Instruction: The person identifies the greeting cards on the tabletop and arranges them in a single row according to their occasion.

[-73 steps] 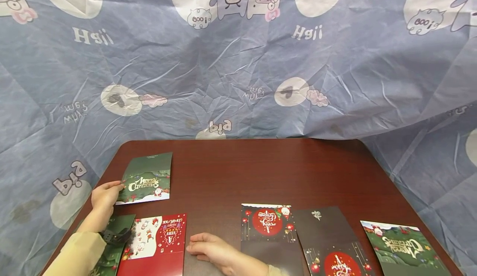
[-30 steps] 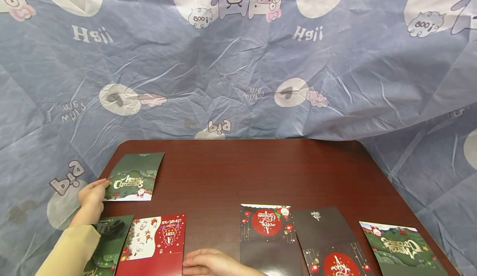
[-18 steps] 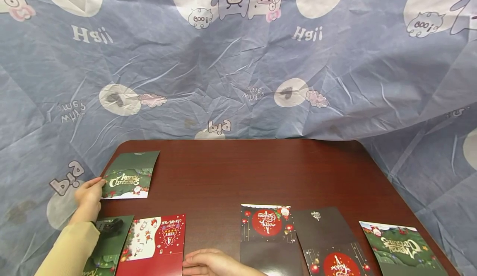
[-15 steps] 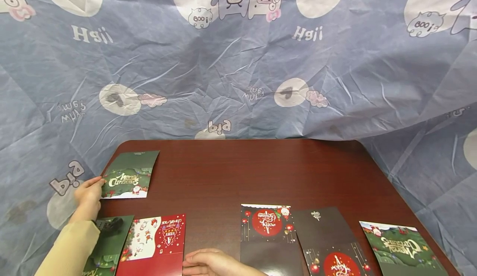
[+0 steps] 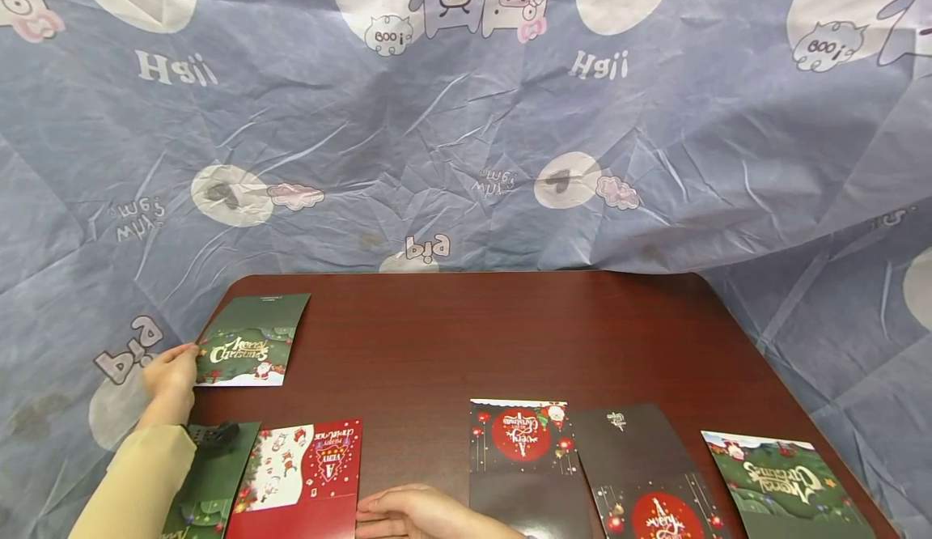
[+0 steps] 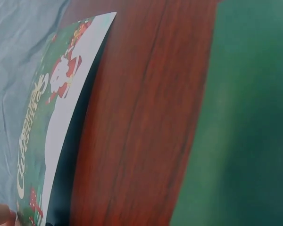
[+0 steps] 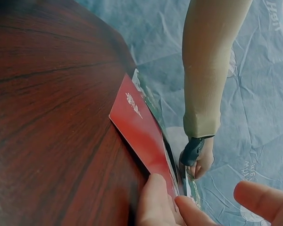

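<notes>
At the table's far left, my left hand (image 5: 170, 379) pinches the left edge of a green Merry Christmas card (image 5: 251, 341). In the left wrist view the near white edge of that green card (image 6: 78, 94) curves up off the table, and only a fingertip shows. My right hand (image 5: 422, 511) lies at the right edge of a red Christmas card (image 5: 309, 466), its fingers fairly straight. The right wrist view shows the fingertips touching the edge of the red card (image 7: 137, 125), with the thumb apart from it.
Under the left forearm lies another green card (image 5: 222, 462), partly hidden by the red one. To the right are two dark cards, one (image 5: 520, 466) beside the other (image 5: 648, 466), and a green card (image 5: 790, 474). A patterned blue cloth (image 5: 466, 134) hangs behind the table (image 5: 466, 328).
My left hand has slid the green card leftward and slightly away toward the table's left edge. My right hand has lowered a little and come against the red card's edge.
</notes>
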Motion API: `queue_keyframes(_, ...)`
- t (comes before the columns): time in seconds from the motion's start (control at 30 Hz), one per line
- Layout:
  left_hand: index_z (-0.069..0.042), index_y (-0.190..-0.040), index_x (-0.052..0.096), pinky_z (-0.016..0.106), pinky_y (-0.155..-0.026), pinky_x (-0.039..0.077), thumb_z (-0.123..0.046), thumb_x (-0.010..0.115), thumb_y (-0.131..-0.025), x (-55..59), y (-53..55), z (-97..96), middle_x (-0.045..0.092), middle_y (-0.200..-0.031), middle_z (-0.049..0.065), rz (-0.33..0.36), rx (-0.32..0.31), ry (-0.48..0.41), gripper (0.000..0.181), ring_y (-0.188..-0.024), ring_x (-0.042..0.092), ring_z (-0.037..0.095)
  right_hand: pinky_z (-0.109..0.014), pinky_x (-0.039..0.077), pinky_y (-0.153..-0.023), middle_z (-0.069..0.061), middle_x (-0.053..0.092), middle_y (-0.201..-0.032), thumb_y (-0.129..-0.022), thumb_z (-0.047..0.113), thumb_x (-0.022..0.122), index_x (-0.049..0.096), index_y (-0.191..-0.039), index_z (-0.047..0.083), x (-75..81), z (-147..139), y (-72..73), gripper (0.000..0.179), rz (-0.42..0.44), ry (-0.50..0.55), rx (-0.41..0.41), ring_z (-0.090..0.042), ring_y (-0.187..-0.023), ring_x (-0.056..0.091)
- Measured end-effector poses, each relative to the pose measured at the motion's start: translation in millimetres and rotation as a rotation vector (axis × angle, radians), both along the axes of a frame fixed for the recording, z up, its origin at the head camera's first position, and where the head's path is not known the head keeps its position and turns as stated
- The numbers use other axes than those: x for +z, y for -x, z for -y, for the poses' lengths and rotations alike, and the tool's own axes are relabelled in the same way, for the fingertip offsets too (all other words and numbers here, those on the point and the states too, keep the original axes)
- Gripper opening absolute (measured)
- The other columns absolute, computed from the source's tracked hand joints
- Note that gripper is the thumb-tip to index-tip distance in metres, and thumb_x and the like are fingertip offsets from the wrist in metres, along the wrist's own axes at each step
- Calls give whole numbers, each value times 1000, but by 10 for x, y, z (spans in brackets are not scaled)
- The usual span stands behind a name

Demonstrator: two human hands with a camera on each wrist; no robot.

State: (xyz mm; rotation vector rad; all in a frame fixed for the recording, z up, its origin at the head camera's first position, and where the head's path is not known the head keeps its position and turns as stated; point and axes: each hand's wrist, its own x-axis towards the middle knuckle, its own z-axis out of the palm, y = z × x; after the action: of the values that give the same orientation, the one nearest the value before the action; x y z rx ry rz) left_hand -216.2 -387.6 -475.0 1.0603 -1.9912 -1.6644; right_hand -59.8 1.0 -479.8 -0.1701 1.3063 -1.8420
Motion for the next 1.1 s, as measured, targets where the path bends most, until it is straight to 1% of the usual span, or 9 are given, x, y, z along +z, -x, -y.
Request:
queue_keyframes(0.23,-40,-61,58,17,-71,35,-25,57,-88,32,-8,-2,52,-78,-16,53,16,102,30,-83,46,8,-37,44,-95,-27,54,-125,-98,14,42,47,-124,-18,10,-13,36,42,6,-25,39,-34,-115,53)
queue_keyframes(0.37,-29,-84,69,19,-75,34,-28,55,-89,38,-19,-9,57,-101,0,102,11,174,15,-100,46,20,-37,44,-94,-25,55,-125,-98,15,43,49,-124,-17,7,-3,43,41,25,-37,34,-33,-114,54)
queue_keyframes(0.47,-18,-103,71,21,-75,34,-28,55,-89,41,-25,-25,58,-104,3,115,0,217,24,-99,46,22,-37,45,-94,-24,56,-124,-97,15,45,50,-124,-16,8,0,42,41,41,-48,29,-32,-114,55)
queue_keyframes(0.6,-12,-115,67,22,-72,33,-29,55,-89,58,-36,-66,59,-99,-3,117,-24,244,33,-94,46,18,-38,45,-94,-22,57,-124,-97,16,46,50,-124,-14,14,-10,43,41,61,-53,26,-31,-113,56)
queue_keyframes(0.8,-7,-116,65,21,-69,34,-25,57,-89,79,-79,-142,50,-72,-22,55,-25,205,34,-81,44,6,-38,46,-93,-19,59,-122,-95,16,49,49,-126,-11,15,-24,45,41,62,-49,14,-31,-111,57)
queue_keyframes(0.87,-5,-118,64,20,-67,36,-23,57,-89,88,-95,-167,50,-71,-23,38,-27,194,35,-78,43,4,-38,47,-92,-17,60,-120,-95,15,50,48,-126,-10,11,-19,37,40,54,-47,-2,-31,-110,58)
queue_keyframes(0.93,-5,-122,61,21,-68,37,-23,55,-90,103,-112,-198,57,-80,-15,40,-38,198,38,-83,46,8,-38,48,-90,-15,61,-118,-94,15,51,48,-125,-9,7,-10,24,39,41,-45,-20,-32,-108,59)
queue_keyframes(1.0,-4,-129,56,24,-75,39,-24,53,-91,115,-136,-233,62,-102,-1,52,-59,219,43,-96,50,17,-38,49,-89,-14,61,-116,-94,15,51,48,-124,-9,4,1,9,39,26,-44,-40,-33,-107,60)
queue_keyframes(1.1,-4,-137,46,37,-92,39,-25,50,-93,133,-183,-298,47,-136,16,41,-86,228,49,-122,41,31,-38,50,-88,-13,62,-114,-93,15,52,49,-123,-9,4,13,-7,38,12,-44,-61,-34,-105,61)
